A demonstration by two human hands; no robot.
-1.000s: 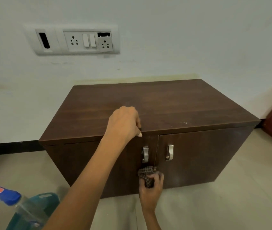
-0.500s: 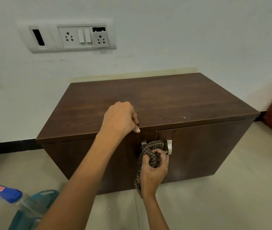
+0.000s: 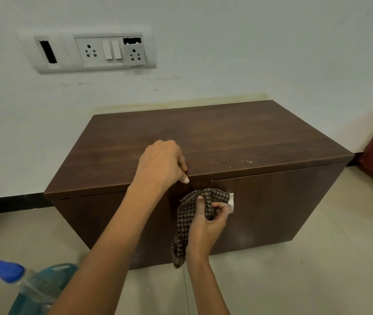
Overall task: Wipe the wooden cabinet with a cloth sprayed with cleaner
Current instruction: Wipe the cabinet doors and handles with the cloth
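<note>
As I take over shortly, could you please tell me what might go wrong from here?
The brown checked cloth, gripped by the right hand, is bunched over the silver metal handle; it may snag and tug the door open.
The left hand curls on the edge of the dark brown wooden cabinet above the doors; fingers might get pinched.
The blue-capped clear plastic bottle is close to the left arm and could be knocked.

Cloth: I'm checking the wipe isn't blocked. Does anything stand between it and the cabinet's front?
Nothing visible does. The cloth, gripped by the right hand, sits bunched at the cabinet front by the metal handle. The left hand rests higher, on the top's front edge, clear of it.
</note>
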